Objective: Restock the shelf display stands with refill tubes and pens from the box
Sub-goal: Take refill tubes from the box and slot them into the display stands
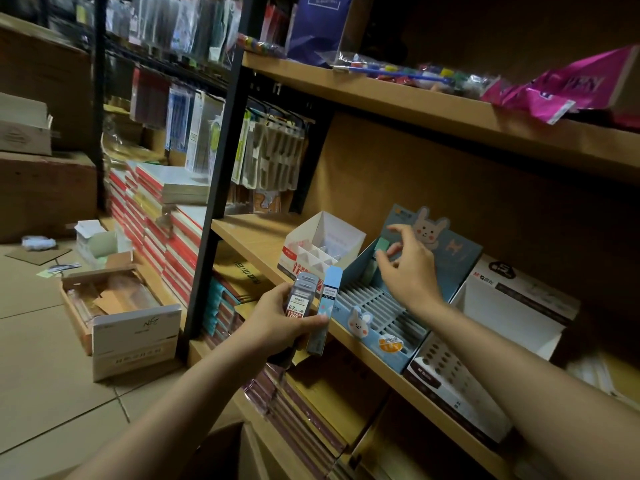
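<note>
Left hand: the left hand is curled round a clear tube pack and a blue tube, with the thumb pressed across the front of both.
Right hand: the right hand is held over the back of the blue stand; a green tube is pinched at its top by the fingertips, the other fingers loosely spread.
Hidden: the lower part of the green tube is covered by the hand and the stand wall, so how deep it sits cannot be told. Print on the packs is mostly too small to read.
Tubes: the clear pack bears a red and white label; the blue tube is slim and flat.
Stand: its slotted grid lies on the middle shelf, between a white stand and a black-and-white stand.
Floor: an open box stands left of the shelf.
</note>
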Tool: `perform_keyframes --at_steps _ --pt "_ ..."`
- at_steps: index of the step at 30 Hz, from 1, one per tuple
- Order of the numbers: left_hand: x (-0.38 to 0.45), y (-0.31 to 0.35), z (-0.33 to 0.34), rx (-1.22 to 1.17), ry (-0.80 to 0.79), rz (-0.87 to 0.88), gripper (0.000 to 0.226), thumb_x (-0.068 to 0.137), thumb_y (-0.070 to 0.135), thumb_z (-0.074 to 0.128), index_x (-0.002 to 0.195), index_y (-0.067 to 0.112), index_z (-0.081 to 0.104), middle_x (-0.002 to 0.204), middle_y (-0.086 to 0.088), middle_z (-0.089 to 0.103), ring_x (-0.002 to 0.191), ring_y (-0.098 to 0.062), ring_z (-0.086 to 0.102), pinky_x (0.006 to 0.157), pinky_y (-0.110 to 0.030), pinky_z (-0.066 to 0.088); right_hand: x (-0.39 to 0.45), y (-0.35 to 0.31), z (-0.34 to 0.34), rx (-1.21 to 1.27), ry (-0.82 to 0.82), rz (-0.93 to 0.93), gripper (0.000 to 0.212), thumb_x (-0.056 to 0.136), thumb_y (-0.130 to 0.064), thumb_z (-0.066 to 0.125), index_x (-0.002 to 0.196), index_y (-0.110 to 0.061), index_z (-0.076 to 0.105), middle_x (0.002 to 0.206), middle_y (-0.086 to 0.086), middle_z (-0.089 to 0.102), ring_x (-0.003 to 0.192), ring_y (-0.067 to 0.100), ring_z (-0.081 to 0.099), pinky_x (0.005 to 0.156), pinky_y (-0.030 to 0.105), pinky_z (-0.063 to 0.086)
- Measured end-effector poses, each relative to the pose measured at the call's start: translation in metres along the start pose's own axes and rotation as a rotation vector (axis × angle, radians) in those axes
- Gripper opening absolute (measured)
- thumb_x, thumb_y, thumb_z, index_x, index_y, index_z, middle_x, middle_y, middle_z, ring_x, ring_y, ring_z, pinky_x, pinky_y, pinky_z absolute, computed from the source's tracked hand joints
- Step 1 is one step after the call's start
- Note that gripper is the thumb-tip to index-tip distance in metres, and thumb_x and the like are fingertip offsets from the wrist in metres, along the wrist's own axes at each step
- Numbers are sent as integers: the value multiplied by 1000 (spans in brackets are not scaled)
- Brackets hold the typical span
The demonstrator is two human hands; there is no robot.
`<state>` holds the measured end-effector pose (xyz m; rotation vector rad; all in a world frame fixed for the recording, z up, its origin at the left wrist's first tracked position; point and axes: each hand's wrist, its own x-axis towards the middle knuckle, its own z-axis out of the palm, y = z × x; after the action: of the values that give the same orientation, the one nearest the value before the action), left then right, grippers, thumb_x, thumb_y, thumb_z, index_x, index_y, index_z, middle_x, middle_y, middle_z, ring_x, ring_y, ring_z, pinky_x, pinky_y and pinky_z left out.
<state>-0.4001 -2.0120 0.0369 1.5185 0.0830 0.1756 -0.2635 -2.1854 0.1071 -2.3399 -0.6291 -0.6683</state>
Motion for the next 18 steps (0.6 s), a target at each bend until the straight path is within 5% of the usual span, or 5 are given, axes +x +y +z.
perform_keyframes --at_steps 5,9,13,16,18 --pt "-4 5 3 32 -27 9 54 80 17 75 128 22 51 109 -1 65 89 -13 65 58 -18 51 -31 -31 -13 381 -420 44 28 89 -30 68 116 -28 61 94 -1 69 77 13 71 65 31 61" --pt "-7 6 11 29 -46 2 55 82 17 73 131 24 49 111 -1 65 91 -12 65 62 -20 51 -39 -42 -16 375 -505 60 35 83 -13 75 116 -18 62 97 7 72 80 19 73 72 37 61" --pt "-6 6 9 -78 -5 -100 43 89 25 67 127 16 48 110 -9 60 86 -16 58 74 -29 49 -6 -37 -43 288 -257 97 34 81 -8 76 112 -13 63 94 9 71 77 22 73 74 38 61" --pt "-6 9 4 -212 -39 -222 19 95 15 57 114 16 53 100 -11 55 82 -20 53 72 -31 47 18 -26 -67 -18 -6 13 31 79 -13 80 107 -18 66 92 -1 68 74 7 67 64 13 53" --pt "-4 9 3 -329 -23 -255 33 93 0 52 124 12 49 105 -16 53 84 -22 53 75 -34 48 23 -15 -67 -141 -12 12 31 81 -13 78 109 -15 66 93 0 66 73 4 61 57 6 43"
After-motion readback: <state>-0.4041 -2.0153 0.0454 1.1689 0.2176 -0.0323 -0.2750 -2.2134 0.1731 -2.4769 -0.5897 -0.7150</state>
